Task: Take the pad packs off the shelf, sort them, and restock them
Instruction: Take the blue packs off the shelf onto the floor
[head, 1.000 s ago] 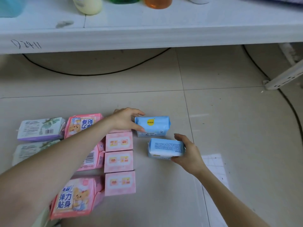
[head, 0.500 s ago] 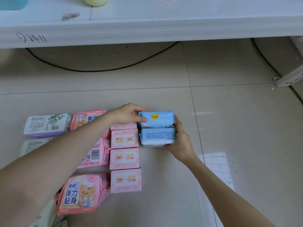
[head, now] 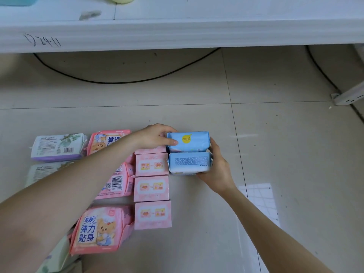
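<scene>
Packs in play: the far blue pack (head: 188, 141) and the near blue pack (head: 189, 162) lie on the floor (head: 275, 154), long sides touching, one behind the other.
Long axis: both run left to right, parallel to the front edge of the shelf (head: 177, 32).
Left hand (head: 155, 135): it grips the left end of the far blue pack, fingers curled over the top and the thumb lying on its face.
Right hand (head: 216, 168): it wraps the right end of the near blue pack, with the thumb reaching up beside the far one's right end.
Deciding relation: each hand holds an opposite end of the pair, so the packs sit between the two grips. The small pink packs (head: 151, 189) stand just to their left.
Nearer hand: the right, whose forearm has open floor; the left arm crosses over the large pink packs (head: 100, 229).
Step, as I judge it: squaring the blue pair into its own column during sorting.
Next move calls for: a light inward squeeze along the long axis.
Risk: nudging the pink column out of line.
</scene>
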